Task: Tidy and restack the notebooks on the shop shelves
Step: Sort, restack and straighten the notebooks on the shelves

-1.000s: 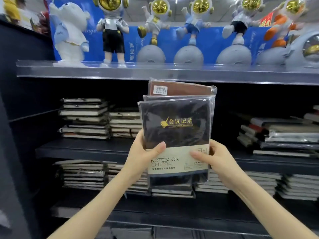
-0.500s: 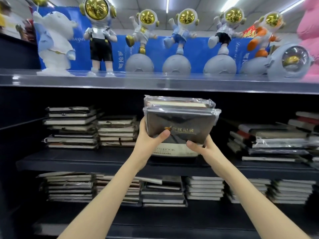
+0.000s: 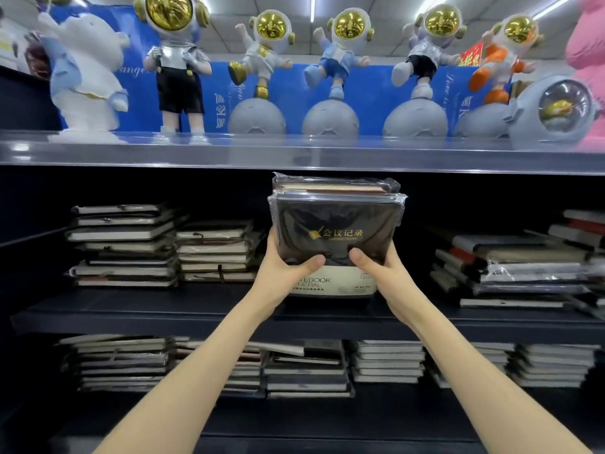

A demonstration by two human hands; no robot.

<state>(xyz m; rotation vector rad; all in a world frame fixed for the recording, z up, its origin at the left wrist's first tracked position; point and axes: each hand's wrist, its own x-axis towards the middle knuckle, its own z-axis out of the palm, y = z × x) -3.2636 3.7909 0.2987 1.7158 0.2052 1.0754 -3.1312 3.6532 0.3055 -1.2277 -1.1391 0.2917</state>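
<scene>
In the head view, both hands held one bundle of notebooks in front of the middle shelf, in the gap between the stacks there. The left hand gripped the bundle's lower left side, thumb laid across the front cover and fingers hidden behind. The right hand gripped the lower right side the same way, its thumb pointing toward the left thumb. The bundle was several plastic-wrapped notebooks, tilted with their tops leaning away. The front one was black with gold lettering and a pale band printed "NOTEBOOK", and a brown cover showed behind it. Its lower edge sat low over the shelf board, but whether it touched the board could not be told. To the left on the same shelf stood a tall notebook stack with a shorter stack just beside it. Well to the right lay an untidy, fanned-out pile. On the lower shelf ran a row of flat stacks, partly crossed by the two forearms. Above, the top shelf carried astronaut figures with gold visors, a white figure at far left and a pink figure at the right edge, all in front of a blue board.
</scene>
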